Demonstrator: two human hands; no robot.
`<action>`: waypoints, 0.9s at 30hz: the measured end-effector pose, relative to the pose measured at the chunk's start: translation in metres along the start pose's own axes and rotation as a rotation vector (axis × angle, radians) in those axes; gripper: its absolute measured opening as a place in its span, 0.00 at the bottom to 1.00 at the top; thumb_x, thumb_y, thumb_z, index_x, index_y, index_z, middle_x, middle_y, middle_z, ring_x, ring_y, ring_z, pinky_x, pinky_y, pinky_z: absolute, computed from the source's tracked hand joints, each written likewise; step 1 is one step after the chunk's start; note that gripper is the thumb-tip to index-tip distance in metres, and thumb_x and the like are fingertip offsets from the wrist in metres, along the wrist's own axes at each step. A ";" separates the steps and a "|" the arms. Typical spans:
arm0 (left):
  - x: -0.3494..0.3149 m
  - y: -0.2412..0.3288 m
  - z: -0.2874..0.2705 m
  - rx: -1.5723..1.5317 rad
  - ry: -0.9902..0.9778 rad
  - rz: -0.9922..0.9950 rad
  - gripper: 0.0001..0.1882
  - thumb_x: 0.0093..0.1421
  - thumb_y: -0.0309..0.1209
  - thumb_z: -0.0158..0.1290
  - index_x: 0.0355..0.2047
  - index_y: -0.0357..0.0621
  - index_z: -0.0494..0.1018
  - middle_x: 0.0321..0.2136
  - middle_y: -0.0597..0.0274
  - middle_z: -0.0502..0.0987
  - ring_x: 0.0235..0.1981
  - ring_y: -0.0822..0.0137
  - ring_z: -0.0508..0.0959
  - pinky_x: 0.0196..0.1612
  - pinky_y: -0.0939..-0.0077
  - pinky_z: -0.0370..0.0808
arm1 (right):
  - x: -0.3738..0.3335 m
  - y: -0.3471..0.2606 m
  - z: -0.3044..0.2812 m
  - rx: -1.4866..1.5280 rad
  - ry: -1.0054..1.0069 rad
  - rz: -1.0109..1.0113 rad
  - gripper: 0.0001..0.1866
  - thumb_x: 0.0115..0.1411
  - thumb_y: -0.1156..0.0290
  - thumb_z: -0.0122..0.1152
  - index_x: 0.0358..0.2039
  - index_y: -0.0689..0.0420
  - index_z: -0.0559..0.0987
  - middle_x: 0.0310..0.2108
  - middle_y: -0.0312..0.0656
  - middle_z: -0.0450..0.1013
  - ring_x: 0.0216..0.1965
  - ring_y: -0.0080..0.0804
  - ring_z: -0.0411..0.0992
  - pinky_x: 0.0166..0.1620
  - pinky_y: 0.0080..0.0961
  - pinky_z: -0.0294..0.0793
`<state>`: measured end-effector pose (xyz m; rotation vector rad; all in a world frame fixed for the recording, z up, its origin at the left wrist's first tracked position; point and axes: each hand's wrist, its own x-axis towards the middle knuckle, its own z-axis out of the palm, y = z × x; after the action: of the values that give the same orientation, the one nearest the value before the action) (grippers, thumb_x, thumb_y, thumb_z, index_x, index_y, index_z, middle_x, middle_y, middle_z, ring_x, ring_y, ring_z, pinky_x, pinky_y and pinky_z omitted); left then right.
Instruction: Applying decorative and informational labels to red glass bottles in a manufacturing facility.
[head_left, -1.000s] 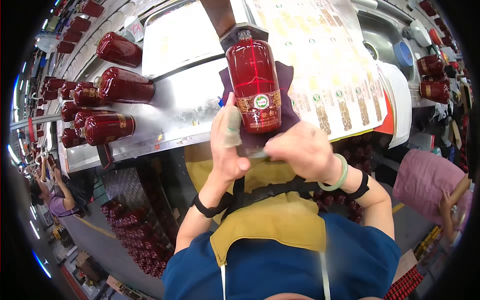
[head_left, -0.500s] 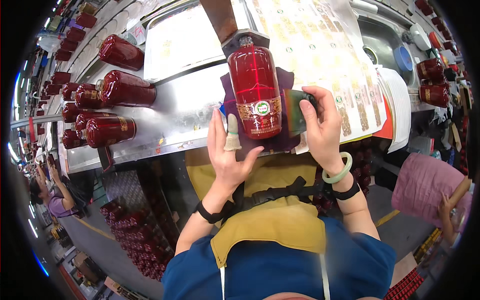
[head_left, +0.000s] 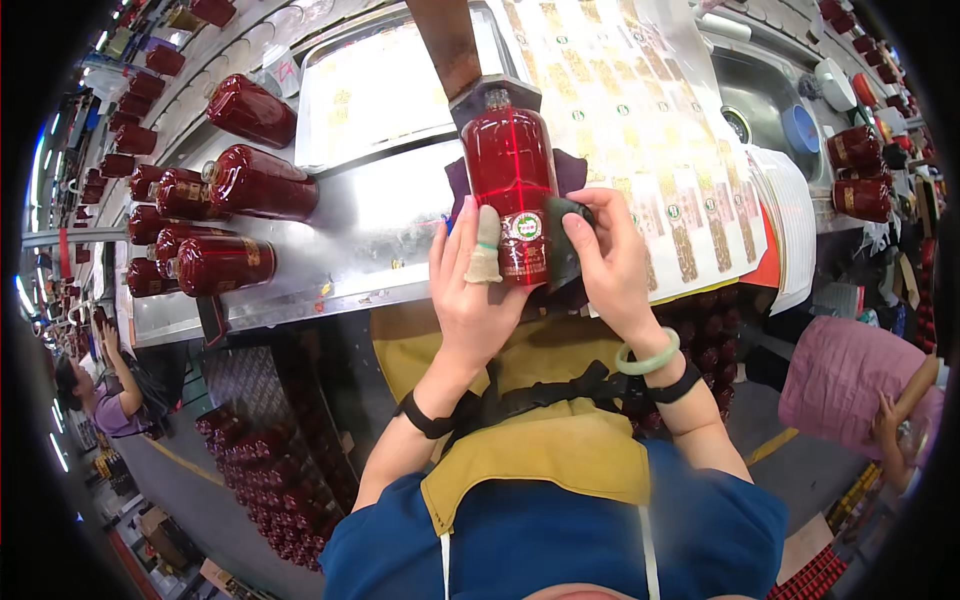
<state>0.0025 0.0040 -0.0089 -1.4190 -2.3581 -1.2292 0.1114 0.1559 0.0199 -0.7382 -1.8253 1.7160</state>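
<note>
red glass bottle under both hands on the steel tabletop

red glossy glass bottle with a small round label (head_left: 512,190) lies on its side on a dark purple cloth pad (head_left: 570,170), near the front edge of the shiny steel tabletop (head_left: 380,230), with its neck pointing away from the person. the left hand (head_left: 470,290) lies flat against the left side of the bottle, one finger wrapped in pale tape, its grip open and not closed around anything. the right hand (head_left: 605,265) has its grip closed on a dark green cloth wad (head_left: 562,235), pressed on the right side of the bottle.

i think the bottle is heavy, stiff, smooth and slippery, and can break; the wide body is the safest place to hold, with a hand on each side.

open room is small: the tabletop edge is just below the hands, a large sheet of printed labels (head_left: 640,130) lies just to the right, and other red bottles lying on their sides (head_left: 255,180) are to the left, well apart.
</note>
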 end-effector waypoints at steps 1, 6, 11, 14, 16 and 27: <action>0.000 -0.001 -0.001 -0.053 0.009 -0.021 0.49 0.42 0.29 0.74 0.65 0.28 0.67 0.63 0.34 0.71 0.65 0.42 0.72 0.68 0.44 0.63 | 0.005 0.001 -0.002 -0.111 0.114 -0.015 0.10 0.70 0.74 0.59 0.50 0.63 0.75 0.35 0.41 0.78 0.34 0.21 0.74 0.38 0.21 0.73; 0.001 -0.006 -0.003 -0.102 0.009 0.028 0.48 0.42 0.27 0.74 0.64 0.28 0.67 0.62 0.35 0.72 0.64 0.43 0.73 0.69 0.44 0.62 | 0.022 -0.011 -0.023 -0.435 0.229 -0.316 0.09 0.69 0.77 0.57 0.49 0.62 0.78 0.39 0.46 0.79 0.39 0.37 0.78 0.46 0.32 0.76; -0.001 -0.005 -0.001 -0.141 0.039 -0.031 0.49 0.41 0.28 0.75 0.65 0.29 0.67 0.62 0.37 0.73 0.63 0.44 0.74 0.68 0.45 0.64 | 0.035 -0.055 -0.012 -0.539 -0.341 -0.501 0.16 0.58 0.79 0.66 0.49 0.57 0.81 0.37 0.45 0.78 0.37 0.46 0.75 0.42 0.38 0.75; -0.001 -0.006 -0.002 -0.162 0.044 -0.040 0.48 0.44 0.29 0.75 0.66 0.30 0.67 0.62 0.39 0.73 0.64 0.45 0.74 0.69 0.47 0.64 | 0.064 -0.073 -0.003 -0.663 -0.063 -0.712 0.18 0.56 0.80 0.67 0.49 0.56 0.82 0.35 0.44 0.78 0.35 0.45 0.74 0.40 0.37 0.75; -0.001 -0.007 -0.002 -0.152 0.051 -0.039 0.49 0.44 0.29 0.76 0.66 0.30 0.67 0.62 0.39 0.73 0.63 0.45 0.74 0.69 0.47 0.64 | 0.069 -0.073 -0.003 -0.793 -0.009 -0.804 0.19 0.54 0.76 0.68 0.48 0.53 0.83 0.37 0.40 0.79 0.37 0.40 0.75 0.41 0.35 0.75; 0.015 -0.050 -0.043 -0.192 -0.170 -0.012 0.41 0.59 0.41 0.65 0.67 0.33 0.66 0.68 0.38 0.65 0.65 0.39 0.69 0.71 0.48 0.60 | 0.019 -0.041 -0.044 -0.516 -0.278 -0.661 0.13 0.58 0.81 0.62 0.43 0.58 0.82 0.41 0.43 0.80 0.37 0.36 0.77 0.41 0.32 0.76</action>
<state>-0.0567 -0.0268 -0.0022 -1.6297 -2.4144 -1.4256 0.1265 0.1985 0.0633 -0.0290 -2.3871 0.9589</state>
